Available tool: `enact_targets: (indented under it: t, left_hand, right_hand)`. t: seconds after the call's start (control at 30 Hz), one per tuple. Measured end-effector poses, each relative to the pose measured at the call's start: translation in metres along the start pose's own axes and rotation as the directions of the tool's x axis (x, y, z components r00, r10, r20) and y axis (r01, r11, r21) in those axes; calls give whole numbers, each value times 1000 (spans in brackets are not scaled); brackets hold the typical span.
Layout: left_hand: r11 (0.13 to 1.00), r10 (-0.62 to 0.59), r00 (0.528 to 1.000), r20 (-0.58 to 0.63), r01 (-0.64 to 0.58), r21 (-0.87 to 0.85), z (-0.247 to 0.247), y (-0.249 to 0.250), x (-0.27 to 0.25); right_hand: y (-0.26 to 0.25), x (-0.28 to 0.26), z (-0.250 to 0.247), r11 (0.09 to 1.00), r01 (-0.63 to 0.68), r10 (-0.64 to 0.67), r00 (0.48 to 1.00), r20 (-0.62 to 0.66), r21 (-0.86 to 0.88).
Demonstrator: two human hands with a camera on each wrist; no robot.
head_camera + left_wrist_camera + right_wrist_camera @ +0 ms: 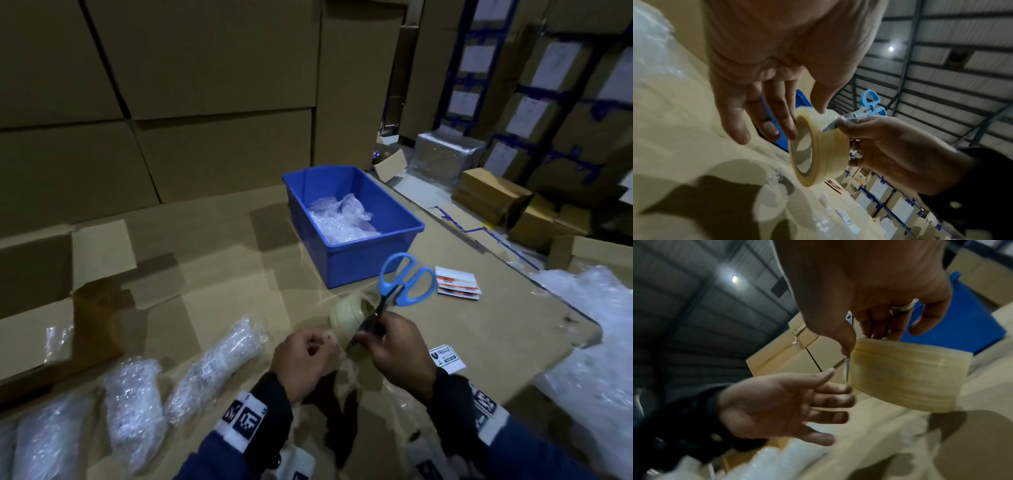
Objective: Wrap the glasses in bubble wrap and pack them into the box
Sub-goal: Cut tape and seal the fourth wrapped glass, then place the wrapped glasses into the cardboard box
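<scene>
Three glasses wrapped in bubble wrap lie in a row on the cardboard at the lower left. Above the cardboard my right hand grips blue-handled scissors by the blades, handles up, together with a roll of clear tape. My left hand has its fingers nearly straight. Its thumb rests on the roll's outer face and its fingertips touch the roll's rim. A blue bin behind the hands holds crumpled bubble wrap.
Flattened cardboard covers the work surface. A fragile sticker lies by my right wrist and a pack of labels beside the bin. Loose bubble wrap is heaped at the right edge. Stacked cartons stand behind.
</scene>
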State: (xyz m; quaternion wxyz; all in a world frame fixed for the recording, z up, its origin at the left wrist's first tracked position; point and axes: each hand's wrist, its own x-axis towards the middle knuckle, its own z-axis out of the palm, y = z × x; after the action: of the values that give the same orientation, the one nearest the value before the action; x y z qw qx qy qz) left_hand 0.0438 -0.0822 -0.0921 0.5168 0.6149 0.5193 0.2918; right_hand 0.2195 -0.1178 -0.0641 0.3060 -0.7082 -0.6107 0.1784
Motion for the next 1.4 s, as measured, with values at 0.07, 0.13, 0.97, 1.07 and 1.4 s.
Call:
enact_targets:
  t: [0.07, 0.13, 0.97, 1.07, 1.4]
  left_hand:
    - [997, -18, 999, -30, 20, 72, -1, -3, 5]
    - [987, 3, 998, -66, 8, 161, -3, -4, 5]
    - [992, 9, 952, -305, 30, 123, -59, -21, -32]
    - [996, 17, 944, -328, 13, 90, -73, -24, -47]
    - [999, 36, 841, -541, -22, 34, -136, -28, -102]
  right_hand:
    - [13, 16, 1, 983, 31, -23, 999, 46, -179]
    - [20, 30, 1, 948, 57, -34, 996, 80, -312]
    - [1, 19, -14, 778, 94, -13, 991, 134, -621]
    - [-19, -9, -14, 921, 141, -148, 989, 8, -363]
    - [-123, -27, 58, 818, 449, -527, 835, 157, 360]
